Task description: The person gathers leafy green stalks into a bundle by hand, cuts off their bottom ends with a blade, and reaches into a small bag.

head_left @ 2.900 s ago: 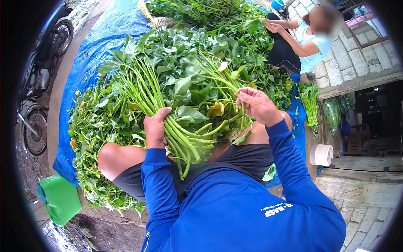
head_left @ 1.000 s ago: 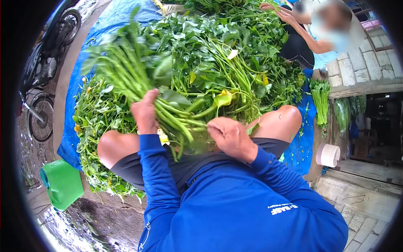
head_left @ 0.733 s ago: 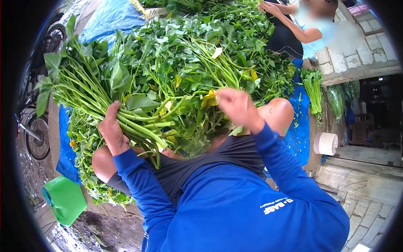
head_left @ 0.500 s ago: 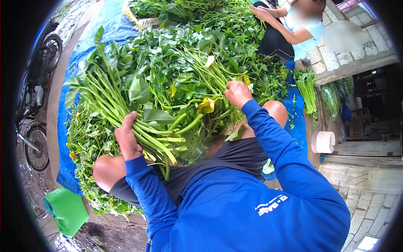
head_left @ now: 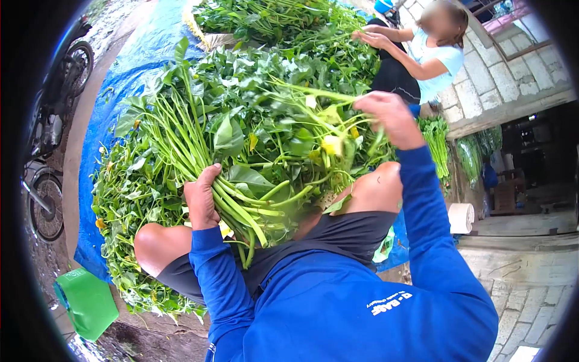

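Note:
My left hand [head_left: 202, 199] is closed round the lower stems of a thick bunch of leafy greens [head_left: 175, 130] that look like water spinach. The leafy tops point away from me, and the cut ends hang over my lap. Off to the right, my right hand [head_left: 393, 116] is raised over the large heap of greens [head_left: 259, 78], its fingers pinched on a long green stem [head_left: 319, 92] stretching leftward. Motion smears this hand and the stems below it. Yellowed leaves [head_left: 332, 145] show just under it.
Under the heap lies a blue tarp [head_left: 99, 175]. Another person [head_left: 437, 60] sits at the upper right, hands at the greens. Tied bundles [head_left: 435, 142] lie beyond my right knee. A green container [head_left: 90, 304] stands lower left; a motorcycle [head_left: 48, 187] is at the left edge.
My right hand has lifted up and to the right, away from the heap, with a stem in it. My left hand and its bunch have shifted slightly right in view.

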Demonstrator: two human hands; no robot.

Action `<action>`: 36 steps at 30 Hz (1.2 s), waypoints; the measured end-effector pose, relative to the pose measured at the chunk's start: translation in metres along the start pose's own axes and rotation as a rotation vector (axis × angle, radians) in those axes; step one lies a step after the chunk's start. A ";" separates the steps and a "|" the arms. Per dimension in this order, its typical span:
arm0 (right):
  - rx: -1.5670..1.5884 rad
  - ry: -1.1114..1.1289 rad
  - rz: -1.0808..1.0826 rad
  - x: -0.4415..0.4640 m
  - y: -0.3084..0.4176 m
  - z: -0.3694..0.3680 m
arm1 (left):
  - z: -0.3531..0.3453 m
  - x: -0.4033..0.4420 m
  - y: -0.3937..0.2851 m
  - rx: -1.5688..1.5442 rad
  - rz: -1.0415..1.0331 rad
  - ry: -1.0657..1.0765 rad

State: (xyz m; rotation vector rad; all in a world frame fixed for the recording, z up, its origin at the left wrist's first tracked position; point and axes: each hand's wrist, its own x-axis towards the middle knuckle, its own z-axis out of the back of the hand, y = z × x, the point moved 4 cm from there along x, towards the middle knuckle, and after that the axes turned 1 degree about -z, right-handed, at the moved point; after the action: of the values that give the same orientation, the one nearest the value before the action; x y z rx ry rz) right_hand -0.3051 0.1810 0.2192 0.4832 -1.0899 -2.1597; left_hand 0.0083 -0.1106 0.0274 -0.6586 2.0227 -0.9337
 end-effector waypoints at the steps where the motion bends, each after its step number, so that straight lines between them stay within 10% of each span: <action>1: 0.231 -0.070 -0.193 -0.006 0.022 0.013 | 0.002 0.002 0.003 -0.005 -0.006 0.003; 13: 0.733 -0.091 -0.229 -0.031 0.041 0.055 | -0.019 -0.006 0.003 0.047 -0.016 0.089; 30: 0.441 -0.324 0.122 -0.048 0.051 -0.050 | -0.053 -0.004 0.011 0.087 -0.017 0.165; 36: 0.427 0.069 -0.067 -0.090 0.002 -0.162 | -0.063 -0.008 0.045 0.031 0.105 0.177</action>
State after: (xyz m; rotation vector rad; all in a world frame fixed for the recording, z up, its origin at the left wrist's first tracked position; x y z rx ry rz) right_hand -0.1460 0.1518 0.1292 0.7889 -1.5204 -1.9472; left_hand -0.0450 -0.0540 0.0206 -0.4616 2.1711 -0.9876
